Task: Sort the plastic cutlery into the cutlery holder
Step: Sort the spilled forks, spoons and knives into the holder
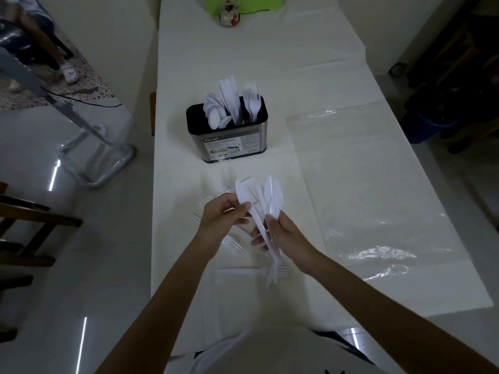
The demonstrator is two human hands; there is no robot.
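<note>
The cutlery holder (229,141), a metal box with a black rim, stands mid-table with white spoons at left, knives in the middle and forks at right. Closer to me, my right hand (280,233) grips a bundle of white plastic knives (271,201) that fan upward. My left hand (221,214) pinches the blade of one knife (241,194) at the bundle's left side. Loose white forks (232,244) lie on the cloth below and left of both hands.
A white cloth (270,63) covers the long table. An empty clear plastic bag (364,184) lies flat at the right. A small jar (229,14) and a green object (243,2) stand at the far end. A wooden chair (24,228) sits at the left.
</note>
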